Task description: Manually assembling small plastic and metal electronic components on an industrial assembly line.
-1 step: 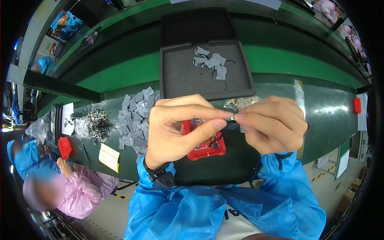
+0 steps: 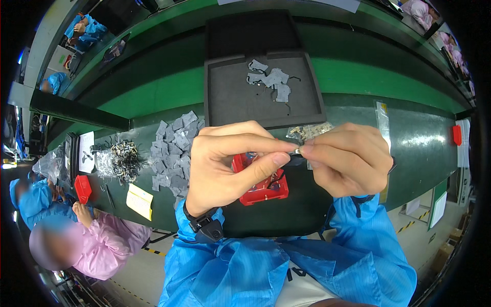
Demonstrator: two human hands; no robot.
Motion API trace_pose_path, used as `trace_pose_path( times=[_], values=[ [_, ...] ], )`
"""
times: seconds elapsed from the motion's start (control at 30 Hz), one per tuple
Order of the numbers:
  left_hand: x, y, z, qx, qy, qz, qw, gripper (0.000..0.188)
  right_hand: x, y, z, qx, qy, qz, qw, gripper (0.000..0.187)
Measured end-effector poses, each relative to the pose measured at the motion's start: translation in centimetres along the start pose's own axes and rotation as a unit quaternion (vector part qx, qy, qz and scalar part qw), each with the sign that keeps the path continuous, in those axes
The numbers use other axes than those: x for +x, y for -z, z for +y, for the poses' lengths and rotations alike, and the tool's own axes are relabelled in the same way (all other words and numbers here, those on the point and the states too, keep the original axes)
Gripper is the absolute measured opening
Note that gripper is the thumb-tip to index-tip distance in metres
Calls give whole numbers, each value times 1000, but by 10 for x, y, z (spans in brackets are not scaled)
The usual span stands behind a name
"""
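My left hand (image 2: 232, 163) and my right hand (image 2: 353, 158) meet over the bench, fingertips nearly touching. Between thumb and forefinger of each, a small shiny metallic piece with a dark part (image 2: 296, 151) is pinched; its exact kind is too small to make out. Below and partly behind my left hand stands a red bin (image 2: 263, 195) holding small parts and dark wires. A clear bag of small light-coloured parts (image 2: 309, 131) lies just beyond my right fingers, partly covered by them.
Left of my hands lies a heap of grey flat pieces (image 2: 171, 153), then a bundle of dark wired parts (image 2: 125, 158). A black foam tray (image 2: 225, 102) with several grey pieces is at the back. A yellow paper (image 2: 139, 201) lies near the front edge; a co-worker in pink (image 2: 110, 243) sits left.
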State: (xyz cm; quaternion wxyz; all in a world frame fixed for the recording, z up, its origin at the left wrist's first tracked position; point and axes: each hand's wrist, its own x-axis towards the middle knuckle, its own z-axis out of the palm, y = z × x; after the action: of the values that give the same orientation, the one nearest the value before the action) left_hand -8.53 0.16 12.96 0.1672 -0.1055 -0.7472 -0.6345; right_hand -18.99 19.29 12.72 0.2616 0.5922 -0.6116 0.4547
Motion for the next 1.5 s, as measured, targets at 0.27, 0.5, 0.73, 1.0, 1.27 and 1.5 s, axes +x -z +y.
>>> trace_pose_path(
  times=[0.27, 0.5, 0.73, 1.0, 1.27, 1.5],
  values=[
    [-1, -2, 1, -19, 11, 3, 1000, 17, 0, -1, -1, -3, 8, 9, 1000, 24],
    [-1, -1, 1, -13, -23, 21, 999, 19, 2, -1, -1, 172, -178, 1, 969, 15],
    [2, -2, 6, 42, -63, 24, 997, 19, -2, 2, 9, 157, -105, 7, 982, 15],
    [2, 0, 4, 72, -94, 1, 993, 22, -3, 5, 10, 155, -75, -10, 985, 15],
    [3, -1, 5, 88, -117, 19, 989, 22, 0, 1, 8, 177, -82, 23, 981, 19],
    [4, -2, 4, 129, -169, 16, 977, 27, -3, -3, 7, 147, -83, 22, 985, 21]
  ],
)
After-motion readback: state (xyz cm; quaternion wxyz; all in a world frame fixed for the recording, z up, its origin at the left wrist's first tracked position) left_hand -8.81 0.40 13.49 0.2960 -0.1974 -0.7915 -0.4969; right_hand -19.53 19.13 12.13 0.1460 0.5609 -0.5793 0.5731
